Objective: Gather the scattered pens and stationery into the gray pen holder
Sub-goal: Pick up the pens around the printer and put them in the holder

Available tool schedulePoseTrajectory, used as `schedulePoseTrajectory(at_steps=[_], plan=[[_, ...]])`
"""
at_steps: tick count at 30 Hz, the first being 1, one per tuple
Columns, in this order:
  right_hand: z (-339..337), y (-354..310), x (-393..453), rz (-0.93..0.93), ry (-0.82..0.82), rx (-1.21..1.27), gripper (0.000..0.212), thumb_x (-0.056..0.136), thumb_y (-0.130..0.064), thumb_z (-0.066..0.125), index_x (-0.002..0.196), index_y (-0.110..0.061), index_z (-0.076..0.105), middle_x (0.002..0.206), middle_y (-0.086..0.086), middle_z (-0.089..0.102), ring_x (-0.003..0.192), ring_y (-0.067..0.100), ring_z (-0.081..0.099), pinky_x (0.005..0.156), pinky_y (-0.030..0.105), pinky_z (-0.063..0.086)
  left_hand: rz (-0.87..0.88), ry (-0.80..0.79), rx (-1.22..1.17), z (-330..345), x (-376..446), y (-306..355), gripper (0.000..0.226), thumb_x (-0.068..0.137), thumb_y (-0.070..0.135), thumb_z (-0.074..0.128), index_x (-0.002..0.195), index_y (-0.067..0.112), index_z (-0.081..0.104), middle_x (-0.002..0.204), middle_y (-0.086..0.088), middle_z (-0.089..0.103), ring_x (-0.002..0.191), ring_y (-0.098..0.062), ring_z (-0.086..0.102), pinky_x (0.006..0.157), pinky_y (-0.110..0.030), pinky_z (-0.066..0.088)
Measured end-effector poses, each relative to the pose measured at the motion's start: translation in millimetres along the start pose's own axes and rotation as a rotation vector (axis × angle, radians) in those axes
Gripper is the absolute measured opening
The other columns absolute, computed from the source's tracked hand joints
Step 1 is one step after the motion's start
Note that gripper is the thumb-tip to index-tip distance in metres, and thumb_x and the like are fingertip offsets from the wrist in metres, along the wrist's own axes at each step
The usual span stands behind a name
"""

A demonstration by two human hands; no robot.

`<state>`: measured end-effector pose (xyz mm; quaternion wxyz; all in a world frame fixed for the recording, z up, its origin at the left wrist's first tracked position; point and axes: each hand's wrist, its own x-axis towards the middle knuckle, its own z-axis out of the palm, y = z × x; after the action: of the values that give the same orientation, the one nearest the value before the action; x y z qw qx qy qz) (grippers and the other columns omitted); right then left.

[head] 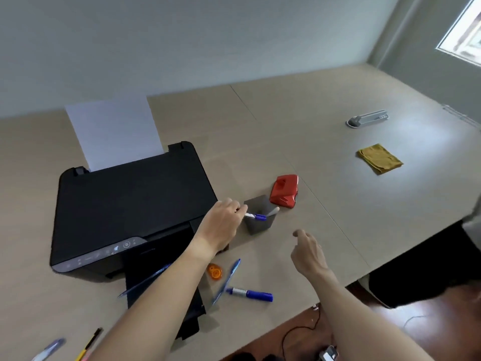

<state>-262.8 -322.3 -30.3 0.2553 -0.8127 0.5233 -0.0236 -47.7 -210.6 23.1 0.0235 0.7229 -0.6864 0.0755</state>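
Note:
The gray pen holder (pixel 259 225) stands right of the printer, with a pale item leaning out of its far rim. My left hand (pixel 221 225) grips a blue marker (pixel 256 216) whose tip is over the holder's opening. My right hand (pixel 308 251) hovers to the right of the holder, fingers apart and holding nothing. On the near table lie another blue marker (pixel 251 293), a blue pen (pixel 226 281), a second blue pen (pixel 145 280), and an orange tape dispenser (pixel 215 271). A yellow-and-black pencil (pixel 89 343) and a clear blue pen (pixel 49 349) lie at the bottom left.
A black printer (pixel 125 207) with white paper fills the left of the table (pixel 338 204). A red stapler-like object (pixel 284 191) sits just behind the holder. A yellow cloth (pixel 380 158) and a white power strip (pixel 368 118) lie far right. The table edge runs along the lower right.

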Motion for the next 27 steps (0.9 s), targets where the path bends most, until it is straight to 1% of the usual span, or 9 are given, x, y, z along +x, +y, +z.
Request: schedulePoseTrajectory(at_steps=[3,8,10,13,17,21,24,25,27], plan=[[6,26,-16,0.058,-0.017,0.017,0.033,0.089,-0.001,0.042,0.12,-0.006,0.052,0.123,0.019,0.058,0.108,0.037,0.056,0.09,0.042,0.045,-0.081,-0.065,-0.02,4,33,7,0.023,0.082,0.001,0.068,0.101,0.014,0.065,0.085,-0.003,0.069,0.078,-0.022,0.062,0.069,-0.033,0.053],[20,58,-35,0.078,-0.108,-0.001,0.033,0.091,-0.006,0.041,0.123,-0.007,0.049,0.125,0.015,0.056,0.108,0.034,0.056,0.091,0.04,0.043,-0.263,-0.14,-0.133,22,70,26,0.026,0.084,-0.007,0.065,0.103,0.009,0.058,0.088,-0.01,0.068,0.085,-0.027,0.061,0.071,-0.034,0.05],[23,67,-34,0.059,-0.148,-0.03,0.032,0.092,-0.007,0.041,0.123,-0.008,0.048,0.123,0.014,0.056,0.106,0.033,0.057,0.089,0.039,0.044,-0.307,-0.144,-0.18,29,77,33,0.025,0.085,-0.007,0.066,0.103,0.008,0.058,0.089,-0.013,0.068,0.084,-0.028,0.062,0.07,-0.034,0.051],[26,74,-29,0.004,-0.204,-0.025,0.03,0.091,-0.009,0.043,0.121,-0.008,0.049,0.121,0.013,0.057,0.106,0.032,0.056,0.089,0.038,0.043,-0.362,-0.147,-0.282,37,75,43,0.032,0.083,-0.015,0.061,0.108,0.004,0.059,0.095,-0.016,0.07,0.089,-0.031,0.064,0.072,-0.038,0.056],[32,72,-15,-0.08,-0.303,0.013,0.028,0.089,-0.019,0.048,0.116,-0.012,0.053,0.118,0.009,0.058,0.105,0.026,0.056,0.09,0.034,0.045,-0.409,-0.098,-0.412,45,58,52,0.03,0.085,-0.016,0.054,0.103,0.008,0.056,0.101,-0.012,0.068,0.091,-0.028,0.066,0.073,-0.042,0.058],[45,58,-10,-0.124,-0.446,0.058,0.028,0.082,-0.031,0.057,0.106,-0.016,0.059,0.105,0.001,0.058,0.095,0.02,0.056,0.08,0.028,0.047,-0.393,-0.121,-0.484,52,16,64,0.035,0.09,-0.012,0.051,0.116,0.011,0.056,0.117,-0.006,0.058,0.092,-0.024,0.067,0.076,-0.037,0.058],[64,49,-16,-0.228,-0.485,0.011,0.028,0.072,-0.044,0.062,0.088,-0.021,0.056,0.094,-0.003,0.057,0.091,0.022,0.057,0.077,0.032,0.047,-0.449,-0.223,-0.507,61,-21,70,0.026,0.092,-0.006,0.05,0.111,0.011,0.058,0.11,-0.006,0.058,0.087,-0.025,0.064,0.072,-0.037,0.054],[70,46,-19,-0.268,-0.483,-0.022,0.032,0.071,-0.048,0.062,0.088,-0.022,0.055,0.095,-0.004,0.058,0.095,0.023,0.056,0.08,0.032,0.045,-0.495,-0.25,-0.506,65,-33,72,0.025,0.091,-0.005,0.049,0.107,0.012,0.058,0.106,-0.005,0.059,0.086,-0.025,0.063,0.07,-0.039,0.053],[83,41,-27,-0.364,-0.466,-0.103,0.042,0.07,-0.053,0.062,0.099,-0.023,0.058,0.104,-0.006,0.059,0.104,0.02,0.052,0.086,0.032,0.04,-0.6,-0.276,-0.478,75,-56,77,0.025,0.09,-0.007,0.048,0.102,0.013,0.058,0.099,-0.005,0.061,0.083,-0.027,0.063,0.063,-0.036,0.049]])
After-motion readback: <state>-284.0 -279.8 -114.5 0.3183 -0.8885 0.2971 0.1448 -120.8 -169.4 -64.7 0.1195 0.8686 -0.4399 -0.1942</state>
